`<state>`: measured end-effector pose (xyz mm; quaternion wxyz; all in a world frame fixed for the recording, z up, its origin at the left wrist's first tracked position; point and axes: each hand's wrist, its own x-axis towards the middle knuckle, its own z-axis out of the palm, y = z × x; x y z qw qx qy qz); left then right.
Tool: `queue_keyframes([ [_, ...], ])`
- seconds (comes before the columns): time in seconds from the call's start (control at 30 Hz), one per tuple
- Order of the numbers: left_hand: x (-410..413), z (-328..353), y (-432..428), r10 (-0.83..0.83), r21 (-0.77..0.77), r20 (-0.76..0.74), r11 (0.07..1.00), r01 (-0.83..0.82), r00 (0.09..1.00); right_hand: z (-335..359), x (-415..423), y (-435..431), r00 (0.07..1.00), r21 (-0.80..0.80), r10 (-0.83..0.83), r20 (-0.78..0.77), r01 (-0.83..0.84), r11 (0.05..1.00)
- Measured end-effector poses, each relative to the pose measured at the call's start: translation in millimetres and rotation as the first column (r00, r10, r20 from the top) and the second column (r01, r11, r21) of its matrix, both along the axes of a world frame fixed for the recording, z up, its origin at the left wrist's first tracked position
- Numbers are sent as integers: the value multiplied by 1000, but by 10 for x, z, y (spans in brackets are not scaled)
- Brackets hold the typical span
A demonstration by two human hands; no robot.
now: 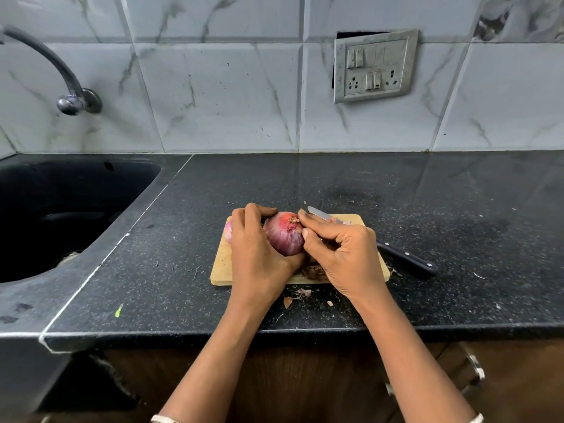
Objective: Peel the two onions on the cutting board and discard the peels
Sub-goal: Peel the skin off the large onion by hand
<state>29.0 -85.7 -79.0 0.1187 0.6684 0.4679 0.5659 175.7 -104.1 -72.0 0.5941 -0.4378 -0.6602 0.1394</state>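
Red onion (285,236): held above the wooden cutting board (222,264), root end up and tilted toward the wall; dry purple skin covers the visible side.

Left hand (256,248): fingers and thumb curled round the onion's left and under side, gripping it.

Right hand (345,254): fingers curled; index fingertip and thumb pinch at the onion's skin beside the root end; the other fingers are folded into the palm; whether any peel has lifted between the fingertips cannot be told.

Second onion (228,232): on the board's far left corner, mostly hidden behind the left hand; only a pale pink-purple edge shows.

Kitchen knife (409,257): lies across the board's right side, blade pointing toward the wall, black riveted handle out over the counter; its middle is hidden behind the right hand.

Onion peels (311,271): brown scraps on the board's near edge, beneath the hands; further peel scraps (300,293) on the counter just in front of the board.

Black speckled countertop (457,209): carries the board; a small green scrap (119,309) lies near its front left edge.

Dark sink (61,209): to the left, with a curved wall tap (61,68) above it.

Switch and socket plate (375,65): mounted askew on the marble-pattern wall tiles (213,87).
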Motion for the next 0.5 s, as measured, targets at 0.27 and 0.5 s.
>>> queue_keyframes([
  [0.27,4,-10,19,27,0,8,1000,-27,1000,-6,-20,5,990,82,-140,16,138,987],
  [0.5,11,-1,12,51,19,25,998,-52,998,32,-47,-27,992,84,-125,-14,126,989],
])
